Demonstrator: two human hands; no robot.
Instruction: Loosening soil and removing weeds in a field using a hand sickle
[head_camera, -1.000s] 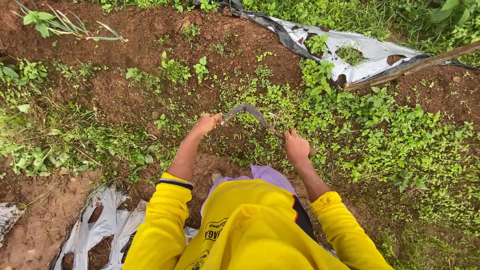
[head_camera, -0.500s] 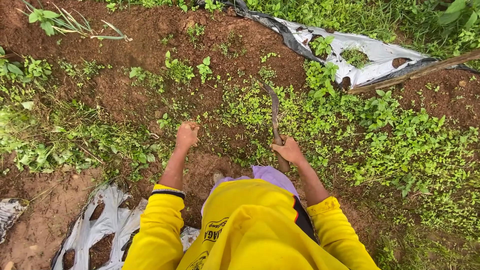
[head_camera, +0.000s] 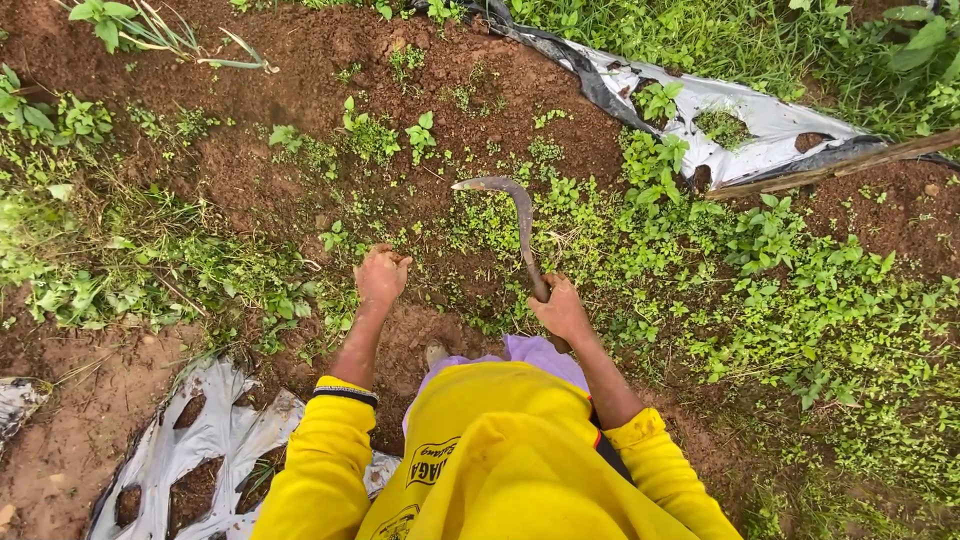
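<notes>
Sickle (head_camera: 510, 215) gripped by right hand (head_camera: 562, 310) | left hand (head_camera: 381, 277) fisted | weedy red soil (head_camera: 300, 60) outdoors

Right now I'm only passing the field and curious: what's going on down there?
A person in yellow sleeves is bent over a weedy soil bed. The right hand grips a curved sickle, its blade raised over the low green weeds. The left hand is closed at ground level among the weeds. Torn silver plastic mulch sheets lie at the bed's edges.
</notes>
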